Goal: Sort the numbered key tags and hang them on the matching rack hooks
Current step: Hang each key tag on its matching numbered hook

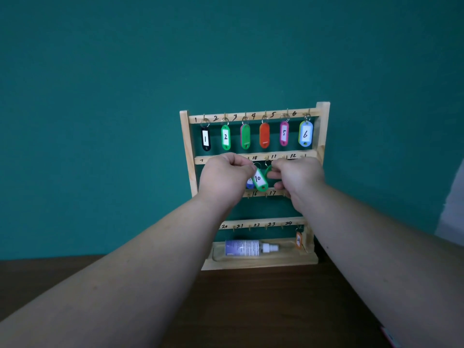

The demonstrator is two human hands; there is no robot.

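- Our left hand [226, 177] pinches the ring of the green tag marked 10 [258, 179]. The tag hangs tilted under the second rail of the rack [187, 146], near the rail's middle. If the ring misses its small hook, the tag could drop.
- Our right hand [296, 177] pinches another green tag [268, 171] just beside it, and we judge the two rings could tangle.
- The hooks crowd together and we cannot tell which one the ring is at, so a neighbouring number is a risk.
- A blue tag [249, 184] hangs just behind, and a nudge might unhook it.
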